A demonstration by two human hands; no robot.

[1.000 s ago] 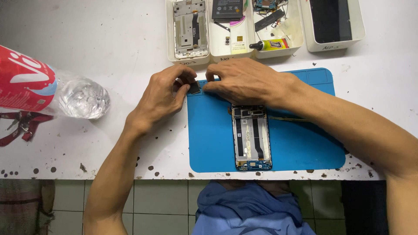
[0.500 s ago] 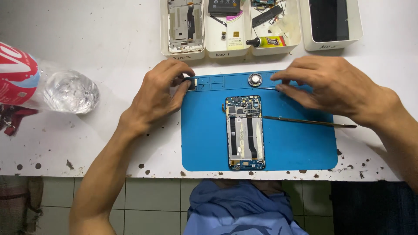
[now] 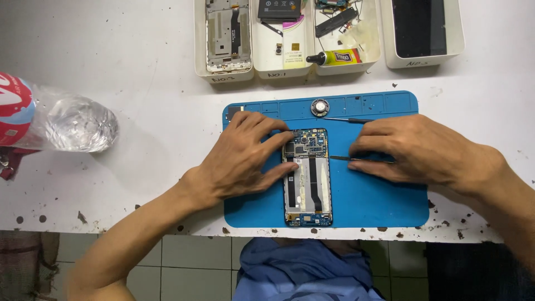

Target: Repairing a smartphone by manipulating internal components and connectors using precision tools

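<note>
My left hand (image 3: 245, 159) is down on the blue mat (image 3: 384, 206) now, fingers spread and pressing against the left edge of the opened phone (image 3: 307, 177), thumb low on its side, fingertips up by the circuit board at its top. A moment ago that hand was up at the mat's far left corner; it has come in to steady the phone. The phone itself lies lengthwise in the middle of the mat, its bottom end close to the mat's near edge, back cover off, ribbon cables and board showing.

My right hand (image 3: 415, 150) has come down too. Half a second back it hovered near the far edge by the small round part (image 3: 320, 107); now it's curled loosely over a thin dark tool (image 3: 348, 159), pinching it so the tip points at the phone's right edge. A second slim tool (image 3: 348, 120) lies free just beyond my knuckles, toward the far edge.

So both hands have closed in on the phone: one bracing, one bringing a tip to it. I'd say I'm set to work on the board area.

Along the table's far edge, the white trays (image 3: 225, 69) hold a bare frame, small parts, a glue tube (image 3: 333, 57). The plastic bottle (image 3: 61, 120) lies on its side by the left edge.
</note>
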